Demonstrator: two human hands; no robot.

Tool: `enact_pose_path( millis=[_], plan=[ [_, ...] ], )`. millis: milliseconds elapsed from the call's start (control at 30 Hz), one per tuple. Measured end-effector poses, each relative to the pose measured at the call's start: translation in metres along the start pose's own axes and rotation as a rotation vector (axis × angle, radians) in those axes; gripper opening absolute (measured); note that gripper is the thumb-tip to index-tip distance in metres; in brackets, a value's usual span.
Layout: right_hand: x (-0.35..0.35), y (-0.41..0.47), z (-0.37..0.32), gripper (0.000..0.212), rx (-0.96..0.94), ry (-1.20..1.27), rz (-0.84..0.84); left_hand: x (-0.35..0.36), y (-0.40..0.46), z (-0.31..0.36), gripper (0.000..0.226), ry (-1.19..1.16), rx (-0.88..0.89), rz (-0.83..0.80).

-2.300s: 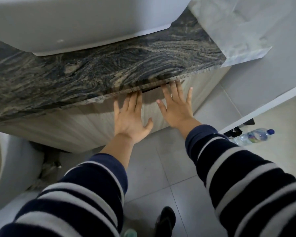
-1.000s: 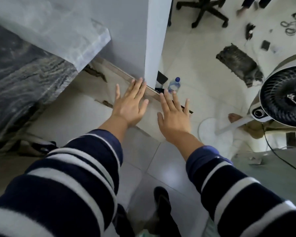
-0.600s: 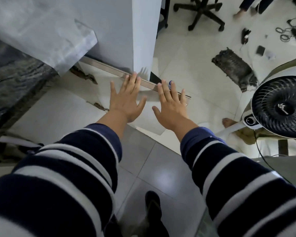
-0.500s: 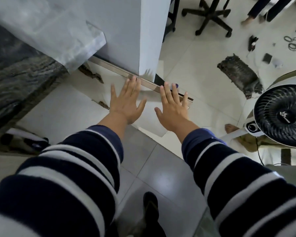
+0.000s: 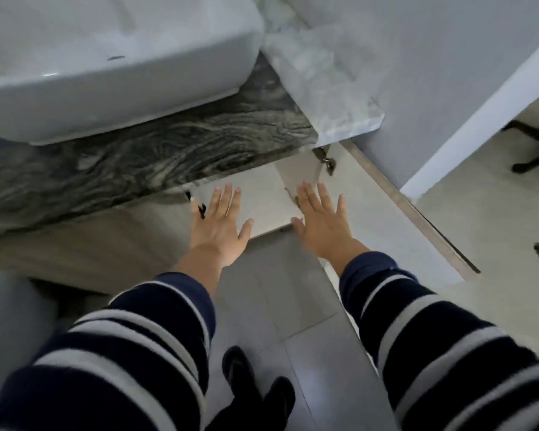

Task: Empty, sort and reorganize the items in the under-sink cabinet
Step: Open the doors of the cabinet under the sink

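Swinging back from the doorway and fan, the view is now showing the under-sink cabinet below the dark marble countertop, its right door standing open. Left hand and right hand are hovering flat, fingers spread, grasping nothing.

A dark grey, swirl-veined stone tabletop carries a white rectangular ceramic basin, which sits directly on it and overhangs its front edge. Below, the pale grey tiled floor bears a black office-chair base at the far right.
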State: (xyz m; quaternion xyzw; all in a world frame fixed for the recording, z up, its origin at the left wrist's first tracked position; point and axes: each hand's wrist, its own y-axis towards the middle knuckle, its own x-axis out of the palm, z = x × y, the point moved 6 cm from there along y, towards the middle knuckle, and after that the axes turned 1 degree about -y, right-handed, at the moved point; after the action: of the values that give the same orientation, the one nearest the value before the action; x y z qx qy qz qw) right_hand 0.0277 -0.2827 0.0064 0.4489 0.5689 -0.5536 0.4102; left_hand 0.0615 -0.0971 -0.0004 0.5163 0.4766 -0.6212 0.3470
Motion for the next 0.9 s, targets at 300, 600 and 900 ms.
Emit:
enact_pose_path(
  millis=[300,600,900],
  plan=[
    [-0.002,0.048,-0.139,0.065,-0.367,-0.026,-0.092,0.009,-0.048,-0.108,0.067,-0.099,-0.321,-0.021],
    [0.001,0.079,-0.195,0.064,-0.643,-0.109,-0.15,0.025,-0.06,-0.142,0.069,-0.285,-0.673,0.024],
    [0.022,0.111,-0.199,0.069,-0.84,-0.016,-0.177,0.045,-0.029,-0.135,0.064,-0.393,-0.867,0.075]
  ],
)
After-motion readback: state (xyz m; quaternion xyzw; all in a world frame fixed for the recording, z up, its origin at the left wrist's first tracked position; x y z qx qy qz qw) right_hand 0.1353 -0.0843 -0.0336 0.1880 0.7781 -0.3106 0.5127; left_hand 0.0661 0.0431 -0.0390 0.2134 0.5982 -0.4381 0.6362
